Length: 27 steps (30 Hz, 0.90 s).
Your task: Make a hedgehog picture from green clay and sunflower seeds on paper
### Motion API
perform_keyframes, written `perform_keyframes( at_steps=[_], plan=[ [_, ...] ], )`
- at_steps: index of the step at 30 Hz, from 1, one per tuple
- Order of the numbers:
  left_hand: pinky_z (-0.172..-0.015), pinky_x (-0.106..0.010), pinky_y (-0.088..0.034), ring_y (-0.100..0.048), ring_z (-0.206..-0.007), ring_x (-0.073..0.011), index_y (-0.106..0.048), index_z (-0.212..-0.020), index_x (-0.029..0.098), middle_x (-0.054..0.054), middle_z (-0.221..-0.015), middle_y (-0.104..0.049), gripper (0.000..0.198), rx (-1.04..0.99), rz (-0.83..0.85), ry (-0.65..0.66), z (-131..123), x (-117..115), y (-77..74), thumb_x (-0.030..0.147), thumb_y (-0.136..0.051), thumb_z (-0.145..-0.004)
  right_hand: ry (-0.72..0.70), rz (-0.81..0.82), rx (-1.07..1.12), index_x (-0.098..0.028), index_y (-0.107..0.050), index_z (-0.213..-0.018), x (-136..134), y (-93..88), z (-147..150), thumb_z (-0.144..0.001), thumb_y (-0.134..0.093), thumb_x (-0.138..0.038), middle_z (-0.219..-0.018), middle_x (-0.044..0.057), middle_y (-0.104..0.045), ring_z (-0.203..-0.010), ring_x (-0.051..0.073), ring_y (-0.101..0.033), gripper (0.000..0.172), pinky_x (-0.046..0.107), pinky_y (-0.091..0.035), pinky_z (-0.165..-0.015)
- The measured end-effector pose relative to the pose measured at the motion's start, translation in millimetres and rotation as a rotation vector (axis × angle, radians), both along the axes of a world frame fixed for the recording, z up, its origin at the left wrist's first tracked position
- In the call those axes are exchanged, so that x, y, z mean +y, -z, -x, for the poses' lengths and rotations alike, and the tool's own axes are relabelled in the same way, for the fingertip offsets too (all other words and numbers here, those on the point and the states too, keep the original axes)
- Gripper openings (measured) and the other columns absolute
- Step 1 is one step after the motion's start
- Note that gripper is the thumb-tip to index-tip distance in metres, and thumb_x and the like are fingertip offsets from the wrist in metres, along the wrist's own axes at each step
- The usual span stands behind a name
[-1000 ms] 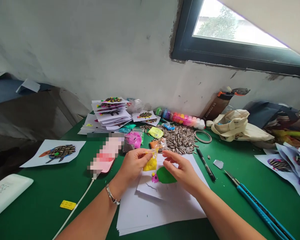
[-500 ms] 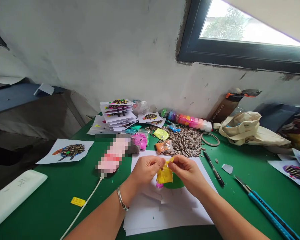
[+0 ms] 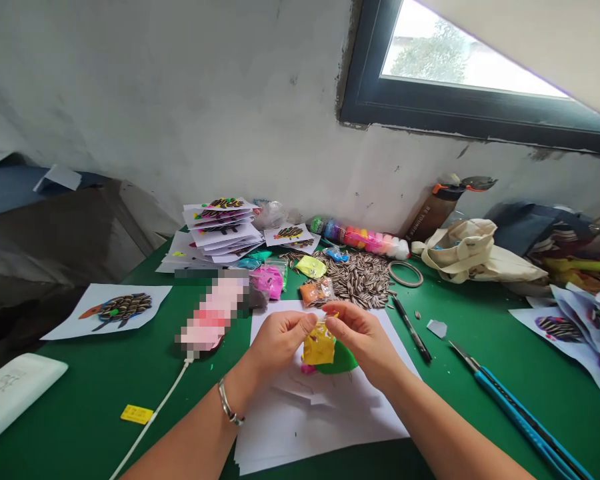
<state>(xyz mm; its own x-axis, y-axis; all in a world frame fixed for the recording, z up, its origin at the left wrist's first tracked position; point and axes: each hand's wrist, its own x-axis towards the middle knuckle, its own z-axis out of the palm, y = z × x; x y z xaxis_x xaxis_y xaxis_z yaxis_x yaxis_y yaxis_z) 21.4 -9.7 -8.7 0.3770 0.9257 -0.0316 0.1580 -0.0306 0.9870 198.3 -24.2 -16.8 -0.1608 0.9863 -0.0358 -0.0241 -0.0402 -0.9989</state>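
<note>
My left hand (image 3: 285, 337) is closed, with thumb and fingers pinching the top of a small clear bag of yellow modelling clay (image 3: 319, 345). At the bag's mouth, the thumb and index finger of my right hand (image 3: 363, 337) close on a small bit of yellow clay. The bag hangs over a stack of white paper (image 3: 325, 427). Partly hidden behind it, a flat green clay shape (image 3: 343, 362) lies on the top sheet, with a pink clay piece (image 3: 307, 369) at its left.
Striped sunflower seeds (image 3: 363, 280) are heaped behind the paper, beside bagged orange clay (image 3: 316, 292) and pink clay (image 3: 267, 281). To the right lie a black pen (image 3: 413, 330) and a blue utility knife (image 3: 520, 417), blade out. A white cable (image 3: 155, 417) crosses the left side.
The yellow clay stretched between my hands now shows only as a small bit near my right fingertips. The view has turned slightly right.
</note>
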Motion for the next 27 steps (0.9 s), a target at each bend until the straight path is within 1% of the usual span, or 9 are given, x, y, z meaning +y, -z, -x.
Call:
perform_keyframes(
  at_steps=[2,4,8,10,14,16,21,24,27],
  plan=[
    [-0.054,-0.025,-0.035,-0.044,-0.059,-0.0131,-0.062,-0.065,0.013,0.0,-0.06,-0.051,0.052,0.003,-0.004,0.0,0.3,0.6,0.8,0.062,-0.053,-0.082,0.01,-0.003,-0.017,-0.019,-0.069,-0.088,0.1,-2.4,0.9,-0.079,-0.067,-0.046,-0.076,0.0,-0.061,-0.07,0.014,-0.051,0.029,0.025,-0.041,-0.063],
    [-0.053,-0.024,-0.033,-0.042,-0.058,-0.0125,-0.061,-0.063,0.014,0.001,-0.059,-0.049,0.051,0.003,-0.011,-0.008,0.5,0.7,0.1,0.061,-0.054,-0.081,0.03,-0.013,-0.024,-0.018,-0.07,-0.084,0.5,-5.5,0.8,-0.079,-0.067,-0.047,-0.076,0.001,-0.062,-0.07,0.014,-0.051,0.029,0.026,-0.041,-0.064],
    [-0.056,-0.024,-0.036,-0.046,-0.061,-0.0133,-0.066,-0.07,0.013,-0.001,-0.065,-0.056,0.048,-0.056,0.023,-0.015,0.1,-0.5,-3.2,0.057,-0.054,-0.084,0.121,-0.059,-0.005,-0.019,-0.07,-0.099,1.8,-10.1,-3.6,-0.082,-0.064,-0.049,-0.073,0.0,-0.061,-0.069,0.014,-0.051,0.035,0.027,-0.041,-0.066],
    [-0.059,-0.025,-0.038,-0.049,-0.064,-0.0139,-0.069,-0.075,0.013,-0.002,-0.069,-0.059,0.046,-0.105,0.047,-0.015,-0.2,-0.6,-2.9,0.056,-0.056,-0.084,0.135,-0.067,-0.003,-0.019,-0.069,-0.101,1.7,-9.9,-5.5,-0.083,-0.062,-0.049,-0.071,0.0,-0.06,-0.069,0.014,-0.051,0.036,0.027,-0.041,-0.066],
    [-0.052,-0.023,-0.033,-0.044,-0.057,-0.0114,-0.064,-0.065,0.013,0.0,-0.06,-0.052,0.048,-0.133,0.06,-0.015,0.0,0.6,2.4,0.059,-0.06,-0.08,0.065,-0.04,-0.061,-0.017,-0.069,-0.081,0.1,-6.0,-4.4,-0.082,-0.064,-0.047,-0.068,0.0,-0.057,-0.066,0.014,-0.049,0.03,0.026,-0.04,-0.063],
    [-0.049,-0.022,-0.03,-0.041,-0.054,-0.0101,-0.062,-0.064,0.013,0.002,-0.057,-0.049,0.051,-0.144,0.074,-0.014,-0.1,0.7,4.4,0.061,-0.059,-0.08,0.042,-0.03,-0.088,-0.017,-0.068,-0.076,0.0,-4.6,-3.1,-0.082,-0.064,-0.046,-0.068,0.0,-0.057,-0.065,0.014,-0.049,0.031,0.026,-0.04,-0.061],
    [-0.052,-0.022,-0.037,-0.049,-0.058,-0.0116,-0.068,-0.074,0.013,-0.001,-0.065,-0.058,0.049,-0.176,0.11,0.013,-1.9,-1.3,2.8,0.062,-0.063,-0.076,0.113,-0.051,-0.121,-0.016,-0.068,-0.075,3.2,-5.8,-2.5,-0.083,-0.063,-0.046,-0.062,-0.001,-0.056,-0.062,0.013,-0.049,0.031,0.026,-0.04,-0.061],
    [-0.053,-0.023,-0.041,-0.054,-0.06,-0.0132,-0.07,-0.077,0.013,-0.002,-0.067,-0.062,0.043,-0.174,0.123,-0.042,0.4,-0.2,0.9,0.055,-0.066,-0.076,0.133,-0.048,-0.063,-0.016,-0.069,-0.091,4.8,-7.3,-1.7,-0.083,-0.062,-0.048,-0.065,0.0,-0.059,-0.062,0.013,-0.051,0.033,0.026,-0.041,-0.061],
    [-0.06,-0.027,-0.048,-0.061,-0.07,-0.0177,-0.071,-0.085,0.014,-0.006,-0.079,-0.069,0.04,-0.195,0.119,-0.189,8.9,6.5,3.0,0.053,-0.066,-0.078,0.145,-0.052,0.014,-0.018,-0.066,-0.106,5.7,-7.2,-2.5,-0.084,-0.061,-0.05,-0.078,0.003,-0.065,-0.066,0.013,-0.054,0.039,0.027,-0.044,-0.063]
  ],
)
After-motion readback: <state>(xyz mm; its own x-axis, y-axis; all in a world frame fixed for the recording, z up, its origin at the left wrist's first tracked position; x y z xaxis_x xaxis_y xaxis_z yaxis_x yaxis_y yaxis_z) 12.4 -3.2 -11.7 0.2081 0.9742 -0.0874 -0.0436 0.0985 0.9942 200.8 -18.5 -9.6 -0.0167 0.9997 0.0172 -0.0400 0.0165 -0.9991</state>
